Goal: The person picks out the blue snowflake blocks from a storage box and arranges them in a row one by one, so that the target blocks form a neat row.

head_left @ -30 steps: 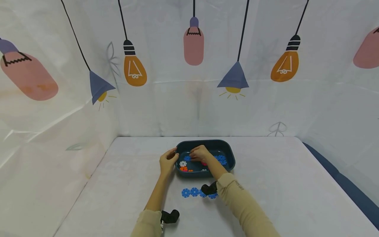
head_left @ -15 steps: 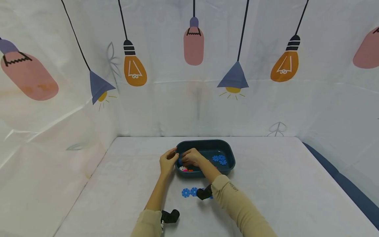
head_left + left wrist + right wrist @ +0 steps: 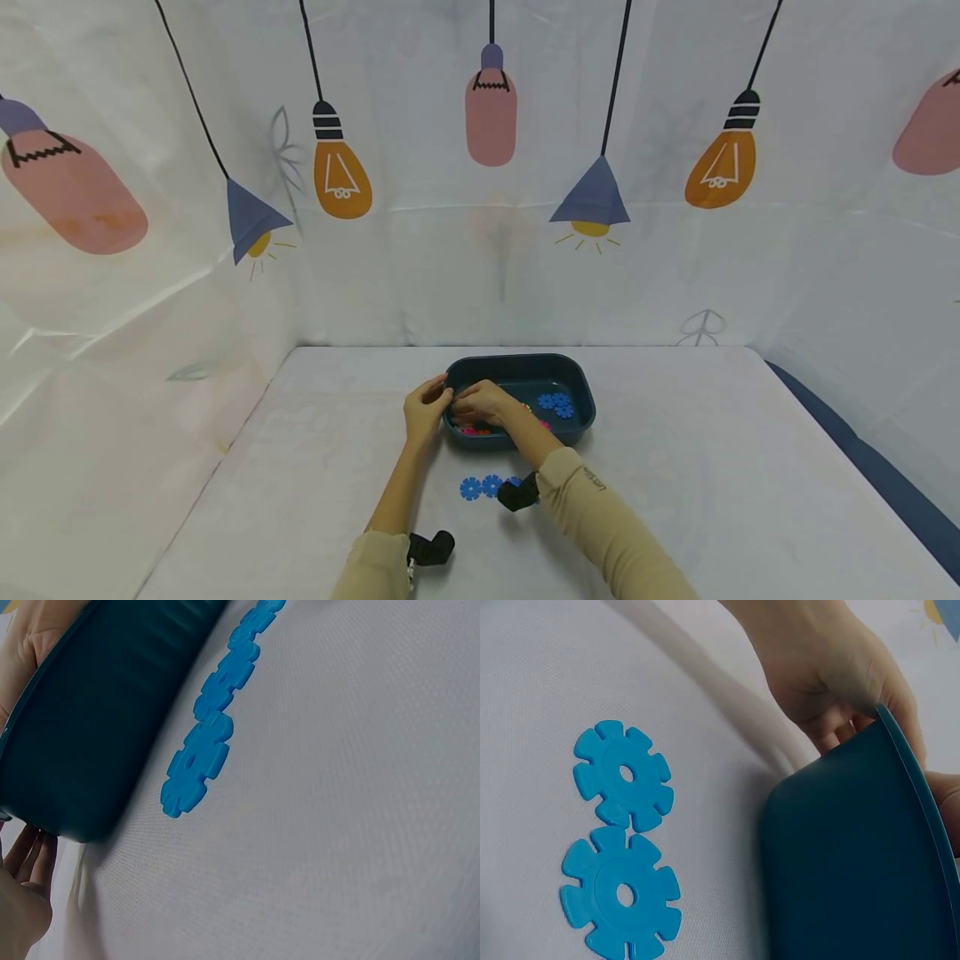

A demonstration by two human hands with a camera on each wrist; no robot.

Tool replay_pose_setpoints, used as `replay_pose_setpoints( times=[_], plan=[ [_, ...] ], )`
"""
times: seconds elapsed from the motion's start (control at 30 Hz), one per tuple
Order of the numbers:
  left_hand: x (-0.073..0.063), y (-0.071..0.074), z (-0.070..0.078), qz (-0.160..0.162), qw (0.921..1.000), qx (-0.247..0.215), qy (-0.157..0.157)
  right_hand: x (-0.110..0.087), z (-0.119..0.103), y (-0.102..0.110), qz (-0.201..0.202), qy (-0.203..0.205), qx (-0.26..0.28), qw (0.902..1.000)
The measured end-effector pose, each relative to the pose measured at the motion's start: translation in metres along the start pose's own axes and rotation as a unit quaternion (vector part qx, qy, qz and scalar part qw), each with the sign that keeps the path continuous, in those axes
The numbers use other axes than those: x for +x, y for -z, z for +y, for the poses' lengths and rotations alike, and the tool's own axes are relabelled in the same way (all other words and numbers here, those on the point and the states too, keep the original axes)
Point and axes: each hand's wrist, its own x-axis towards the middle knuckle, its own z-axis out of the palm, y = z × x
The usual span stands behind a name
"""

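My left hand (image 3: pixel 426 405) grips the left end of a dark teal plastic tub (image 3: pixel 480 442), thumb at the rim and fingers against the outside. Inside that end is my right hand (image 3: pixel 483 402), fingers bent downward; its fingertips and anything between them are hidden. Pink and orange flower-shaped discs (image 3: pixel 471 431) show just below it. Several blue notched discs (image 3: pixel 563 412) lie in the tub's right part. In front of the tub, a row of blue notched discs (image 3: pixel 196 763) lies on the table, its right end covered by the right wrist's camera in the head view.
Black wrist cameras (image 3: pixel 432 548) jut out from both cuffs. The white table (image 3: pixel 675 467) extends to either side of the tub. Behind it hangs a white cloth (image 3: pixel 420 275) printed with lamps.
My right hand has moved left from the tub's middle to its left end, then stayed about there. Blue and white discs at that end are now covered. My left hand has kept its hold.
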Motion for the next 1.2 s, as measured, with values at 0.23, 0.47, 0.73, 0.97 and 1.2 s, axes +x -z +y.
replay_pose_setpoints(
  times=[0.23,0.47,0.73,0.97,1.2],
  plan=[
    [-0.013,0.005,0.030,-0.015,0.9998,-0.004,-0.013,-0.007,-0.002,0.005,0.000,0.001,-0.003,1.0000],
    [-0.016,0.004,0.034,-0.010,0.9999,0.001,-0.009,-0.021,0.001,0.026,0.029,0.024,0.036,0.9986],
    [-0.014,0.004,0.034,-0.003,0.9999,-0.004,-0.011,-0.045,-0.005,0.060,0.035,0.058,0.019,0.9975],
    [-0.013,0.003,0.034,-0.006,0.9999,-0.007,-0.008,-0.066,-0.004,0.089,0.042,0.079,0.011,0.9959],
    [-0.004,0.000,0.009,0.008,0.9999,0.003,-0.008,-0.091,0.002,0.114,0.072,0.087,-0.002,0.9936]
  ],
)
